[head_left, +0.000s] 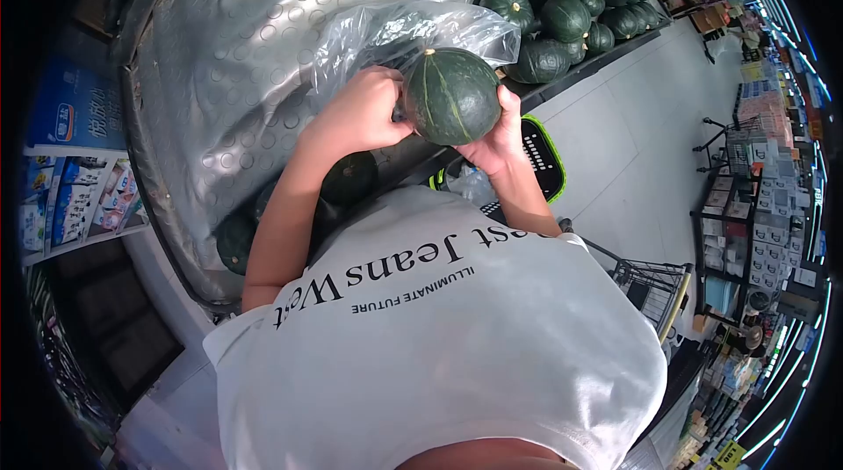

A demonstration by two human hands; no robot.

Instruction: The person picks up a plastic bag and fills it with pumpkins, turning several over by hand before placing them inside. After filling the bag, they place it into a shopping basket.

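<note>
A round dark green pumpkin [451,97] with pale stripes is held up in front of the chest. Its right and lower side rests in my right hand [499,132], whose fingers wrap round it. At its left side my left hand [369,110] is closed, with curled fingers on a clear plastic bag [386,31]; the fingertips are partly hidden. The crumpled bag spreads behind the pumpkin and both hands, over the silver display surface [255,48]. The pumpkin is outside the visible part of the bag.
More green pumpkins [565,18] are piled at the back right of the display. A few others [235,242] lie beside my left forearm. A black and green basket [544,158] stands below my right hand, near a shopping cart [650,290]. Store shelves [729,215] line the right.
</note>
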